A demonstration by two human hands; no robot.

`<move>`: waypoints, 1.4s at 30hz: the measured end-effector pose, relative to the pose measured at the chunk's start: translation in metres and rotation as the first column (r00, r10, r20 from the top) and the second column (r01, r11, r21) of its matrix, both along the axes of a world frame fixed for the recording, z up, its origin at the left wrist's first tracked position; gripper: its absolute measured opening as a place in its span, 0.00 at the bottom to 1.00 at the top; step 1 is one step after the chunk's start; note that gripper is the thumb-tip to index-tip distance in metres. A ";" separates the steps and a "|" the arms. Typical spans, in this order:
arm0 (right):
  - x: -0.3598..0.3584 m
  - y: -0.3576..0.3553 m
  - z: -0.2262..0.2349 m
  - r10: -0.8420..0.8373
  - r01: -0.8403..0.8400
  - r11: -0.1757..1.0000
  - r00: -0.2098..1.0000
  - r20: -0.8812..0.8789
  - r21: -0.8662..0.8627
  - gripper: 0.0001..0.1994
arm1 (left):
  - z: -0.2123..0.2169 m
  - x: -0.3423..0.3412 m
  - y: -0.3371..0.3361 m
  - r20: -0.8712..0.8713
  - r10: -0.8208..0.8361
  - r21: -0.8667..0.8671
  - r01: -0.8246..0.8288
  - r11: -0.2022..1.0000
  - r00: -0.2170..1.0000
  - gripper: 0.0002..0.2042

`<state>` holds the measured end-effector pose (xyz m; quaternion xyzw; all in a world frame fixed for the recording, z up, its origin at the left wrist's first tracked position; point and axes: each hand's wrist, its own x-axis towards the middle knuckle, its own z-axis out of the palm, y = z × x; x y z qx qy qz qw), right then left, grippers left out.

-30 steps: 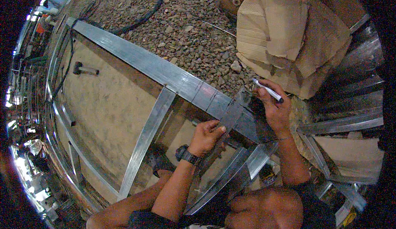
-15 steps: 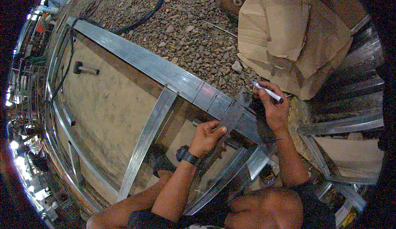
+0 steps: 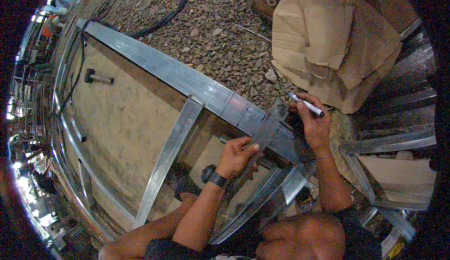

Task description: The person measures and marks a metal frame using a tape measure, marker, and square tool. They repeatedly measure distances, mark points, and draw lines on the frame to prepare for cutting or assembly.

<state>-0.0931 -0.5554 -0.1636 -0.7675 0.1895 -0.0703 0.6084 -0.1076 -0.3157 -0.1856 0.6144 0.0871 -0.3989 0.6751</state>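
Lots of small, grey-brown stones (image 3: 220,44) lie behind. A thin white marker with a black end (image 3: 308,106) is squeezed in the right hand (image 3: 315,126), near a long, silver metal beam (image 3: 164,67). The left hand (image 3: 234,159) pinches a dark, flat metal strip (image 3: 266,131) across the beam, probably to stop it slipping.

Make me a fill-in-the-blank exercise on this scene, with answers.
1. The right hand holds a white ____.
2. Around the wrist of the left hand is a dark ____.
3. The hammer lies to the ____ of both hands.
4. The folded brown sheet is made of ____.

Missing words: marker; watch; left; cardboard.
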 end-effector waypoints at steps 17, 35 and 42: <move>0.001 0.000 0.007 0.006 -0.004 0.998 1.000 -0.030 0.060 0.10 | -0.006 -0.002 -0.001 0.034 0.000 0.012 0.000 1.000 0.999 0.08; 0.022 0.031 0.022 0.510 -0.461 0.856 0.824 -0.245 0.232 0.07 | -0.003 0.001 -0.001 0.019 -0.017 0.011 0.017 1.000 1.000 0.10; 0.026 0.030 0.008 0.607 -0.584 0.794 0.752 -0.257 0.167 0.12 | 0.000 0.001 -0.001 -0.008 0.004 -0.006 -0.004 1.000 1.000 0.10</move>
